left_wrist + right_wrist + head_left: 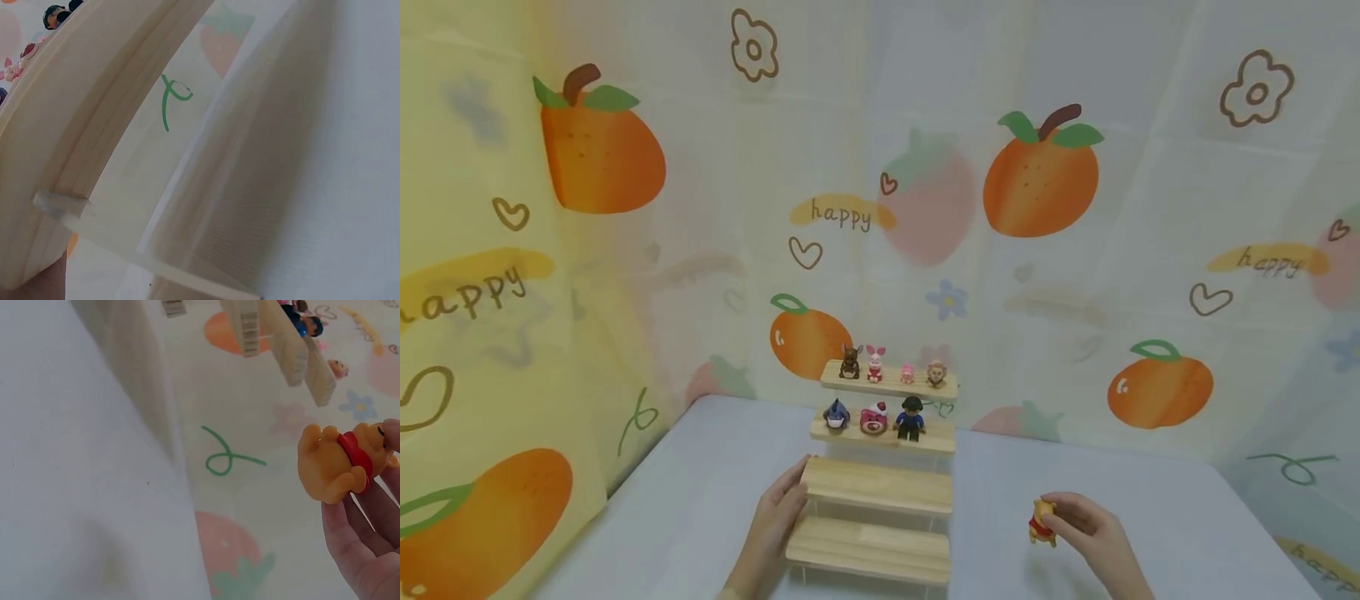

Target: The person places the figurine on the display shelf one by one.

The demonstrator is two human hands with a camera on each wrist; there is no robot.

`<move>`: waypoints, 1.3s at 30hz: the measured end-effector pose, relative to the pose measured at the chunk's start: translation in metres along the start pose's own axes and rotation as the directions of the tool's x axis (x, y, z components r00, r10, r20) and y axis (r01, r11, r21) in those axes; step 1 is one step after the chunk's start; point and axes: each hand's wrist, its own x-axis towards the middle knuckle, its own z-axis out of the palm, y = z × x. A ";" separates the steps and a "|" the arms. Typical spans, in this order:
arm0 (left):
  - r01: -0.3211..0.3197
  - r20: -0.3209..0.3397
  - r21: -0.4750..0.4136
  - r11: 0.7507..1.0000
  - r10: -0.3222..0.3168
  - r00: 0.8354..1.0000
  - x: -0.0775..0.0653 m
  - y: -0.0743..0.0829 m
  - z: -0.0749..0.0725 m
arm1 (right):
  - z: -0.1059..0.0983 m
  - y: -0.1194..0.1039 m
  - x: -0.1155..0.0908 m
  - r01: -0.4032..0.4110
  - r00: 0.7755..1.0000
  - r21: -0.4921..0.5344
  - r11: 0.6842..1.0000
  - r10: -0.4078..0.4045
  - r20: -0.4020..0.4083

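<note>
A Winnie the Pooh figurine, yellow with a red shirt, is pinched between the thumb and fingers of my right hand, in the air to the right of the tiered wooden display shelf. My left hand holds the left end of the third board down; the left wrist view shows only a sliver of it below the board. Several small figurines stand on the upper two boards, among them a pink piglet, a blue donkey and a black-haired figure in blue.
The two lower boards hold no figurines. Clear supports join the boards. A white tabletop lies beneath, and a fruit-printed cloth hangs behind and at the sides.
</note>
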 end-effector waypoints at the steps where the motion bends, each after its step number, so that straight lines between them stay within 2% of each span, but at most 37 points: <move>1: 0.000 -0.005 0.004 1.000 0.000 1.000 0.000 0.001 0.000 | 0.001 -0.001 0.001 0.003 1.000 0.003 1.000 -0.003 0.002; 4: 0.022 -0.034 0.012 1.000 -0.021 0.999 0.001 0.003 0.000 | 0.002 -0.003 0.003 -0.002 1.000 0.002 1.000 0.002 0.001; 8: 0.028 -0.049 0.019 0.999 -0.028 0.998 0.003 0.006 0.001 | 0.003 -0.008 0.009 0.033 0.999 -0.006 0.999 -0.033 -0.003; 16: 0.025 -0.062 0.005 1.000 -0.024 0.998 0.005 0.005 0.003 | 0.011 -0.016 0.018 0.206 0.975 0.076 0.976 -0.211 0.063; 19: 0.024 -0.050 0.009 1.000 -0.023 0.998 0.004 0.004 0.002 | 0.018 -0.019 0.021 0.201 0.976 0.090 0.975 -0.207 0.067; 22: 0.028 -0.030 0.005 1.000 -0.028 0.999 0.003 0.003 0.001 | 0.023 -0.023 0.025 0.165 0.983 0.073 0.984 -0.170 0.069; 28: -0.021 0.002 0.006 1.000 0.021 1.000 0.003 0.004 -0.001 | 0.035 -0.031 0.033 0.136 0.989 0.066 0.989 -0.140 0.053; 31: -0.016 -0.011 0.017 1.000 0.017 1.000 0.001 0.003 -0.001 | 0.040 -0.033 0.035 0.176 0.978 0.069 0.982 -0.183 0.101; 36: -0.004 -0.004 -0.019 1.000 0.004 1.000 0.000 0.002 0.001 | 0.042 -0.036 0.040 0.282 0.941 0.026 0.959 -0.282 0.188; 39: -0.004 -0.002 -0.008 1.000 0.004 1.000 0.000 0.001 0.001 | 0.044 -0.038 0.044 0.277 0.940 0.036 0.960 -0.279 0.196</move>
